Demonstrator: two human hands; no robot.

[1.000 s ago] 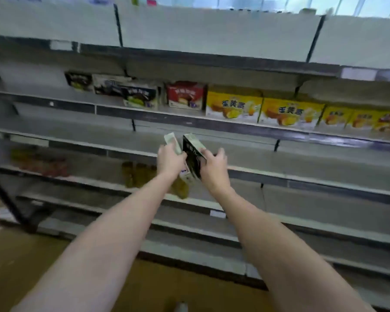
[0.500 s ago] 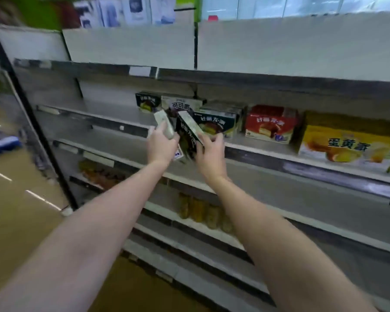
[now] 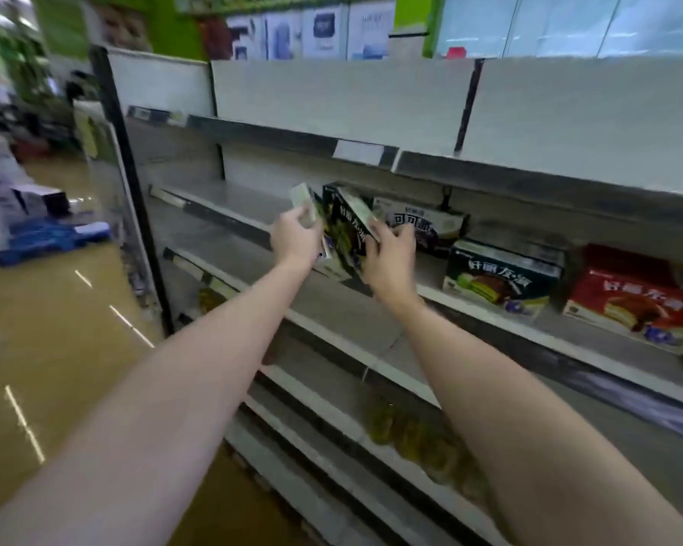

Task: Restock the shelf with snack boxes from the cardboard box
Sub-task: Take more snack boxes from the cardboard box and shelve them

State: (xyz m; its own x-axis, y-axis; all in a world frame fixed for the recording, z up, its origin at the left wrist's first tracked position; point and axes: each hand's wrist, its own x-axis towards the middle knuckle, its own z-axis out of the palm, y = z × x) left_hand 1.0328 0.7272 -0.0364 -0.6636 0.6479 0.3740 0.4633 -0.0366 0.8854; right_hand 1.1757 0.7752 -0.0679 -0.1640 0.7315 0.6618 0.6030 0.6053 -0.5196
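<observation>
Both arms reach out toward the shelf [image 3: 229, 206], a grey metal rack of flat boards with dark front rails. The left hand [image 3: 294, 238] curls round a slim pale box [image 3: 305, 202], glossy card, held up on end and tilted. The right hand [image 3: 389, 256] grips a dark box [image 3: 349, 230], also glossy card with pale lettering and a green picture on its face; fingers wrap its right edge. The two boxes sit edge to edge between the hands, right over the front lip of the second board.

Behind them on that board stands another dark box, mostly hidden. To the right lie a cocoa box [image 3: 424, 226] with a cream top, then a green-cake box [image 3: 497, 279], then a red box [image 3: 635, 309], all oblong cartons lying flat. Lower down, blurred yellowish packs [image 3: 411, 435]. The floor [image 3: 56, 348] is shiny tan, with streaks of reflected light.
</observation>
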